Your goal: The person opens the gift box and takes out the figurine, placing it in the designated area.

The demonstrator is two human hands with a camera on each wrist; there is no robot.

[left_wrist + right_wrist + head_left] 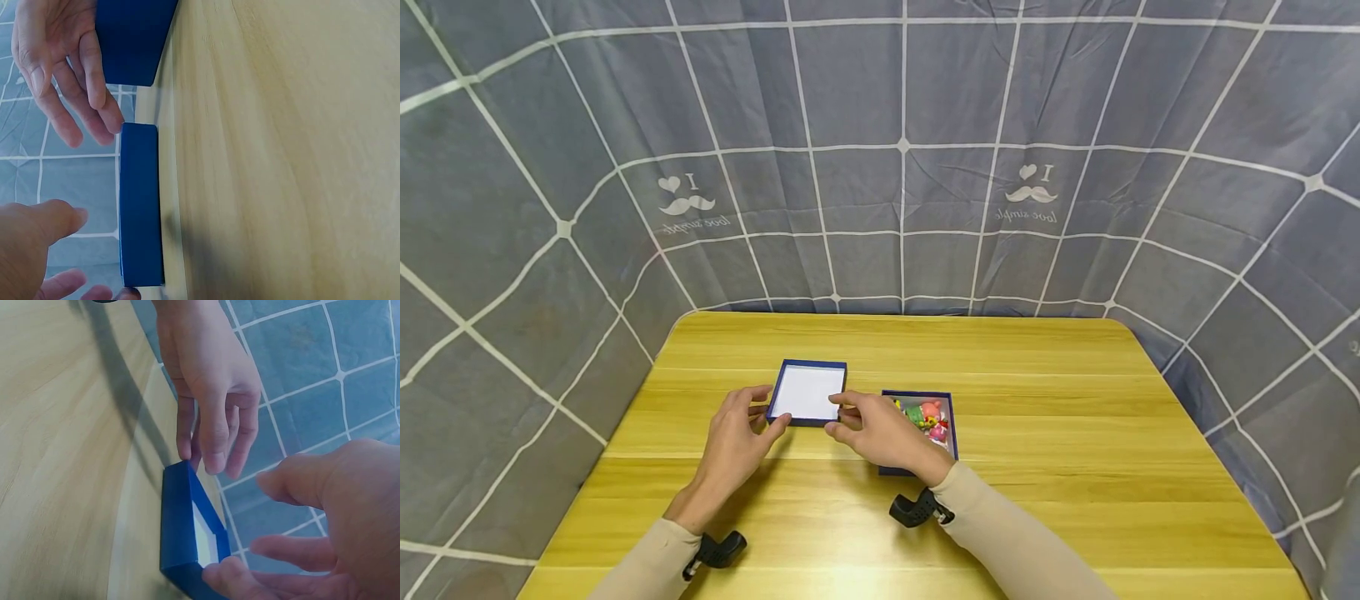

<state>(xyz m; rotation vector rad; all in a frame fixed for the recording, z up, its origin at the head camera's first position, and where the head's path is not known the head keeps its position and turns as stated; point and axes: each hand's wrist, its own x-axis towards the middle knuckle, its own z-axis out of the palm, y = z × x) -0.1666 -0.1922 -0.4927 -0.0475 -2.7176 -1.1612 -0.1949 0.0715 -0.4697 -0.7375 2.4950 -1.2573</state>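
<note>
A shallow dark-blue square lid or tray (807, 393) with a white inside lies on the table, its open side up. On its left is my left hand (735, 433), thumb and fingers spread apart at the near left corner. My right hand (883, 429) hovers by the right side, and in the right wrist view one of its fingertips (228, 572) is right at the rim. Both hands have loosely bent, parted fingers. Partly under my right forearm and hand stands a matching blue box (953, 421) holding several small colourful figures (931, 412), some of them hidden.
The wooden table (1037, 392) carries both blue pieces near its middle. A grey curtain with white grid lines (857, 192) hangs around its back and sides. Black wrist mounts (913, 510) sit on both forearms, close above the tabletop.
</note>
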